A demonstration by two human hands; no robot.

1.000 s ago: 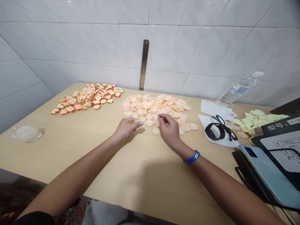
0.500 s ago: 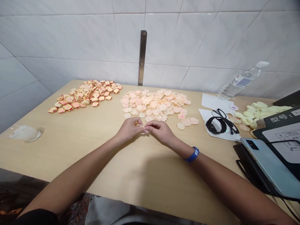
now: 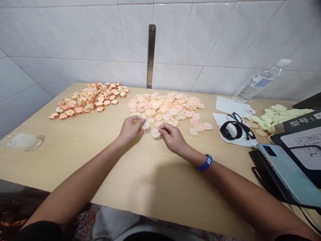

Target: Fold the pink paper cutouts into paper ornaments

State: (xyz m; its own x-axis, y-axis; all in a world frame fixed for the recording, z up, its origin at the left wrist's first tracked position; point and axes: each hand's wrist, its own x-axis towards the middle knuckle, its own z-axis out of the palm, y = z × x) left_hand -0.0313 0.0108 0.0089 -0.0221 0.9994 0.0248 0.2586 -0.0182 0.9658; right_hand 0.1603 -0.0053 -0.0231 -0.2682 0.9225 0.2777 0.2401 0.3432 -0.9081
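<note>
**Pale peach flower cutouts (image 3: 165, 108) in a big heap, both hands at its near edge**

You're working right at the front of the heap, out on the table (image 3: 75, 160). Your left hand (image 3: 129, 130) is curled closed, the grip clenched on a small gold piece (image 3: 135, 121), and one cutout (image 3: 145, 125) sits just beside the fingertips. Your right hand (image 3: 172, 136) is a little apart, its fingertips (image 3: 161, 131) at a loose cutout (image 3: 155, 133) near the heap's edge. Whether that grip is really pinching or only touching, I can't tell from this angle. My read: that loose one calls for a clean pinch all on its own, since the petals around it overlap and look easy to snag. Off to the left sits a red-rimmed heap (image 3: 87, 100), and to the right a pale yellow heap (image 3: 278, 115) lies past a black fitness band (image 3: 227, 130). Your right wrist wears a blue wristband (image 3: 204, 163).
</note>
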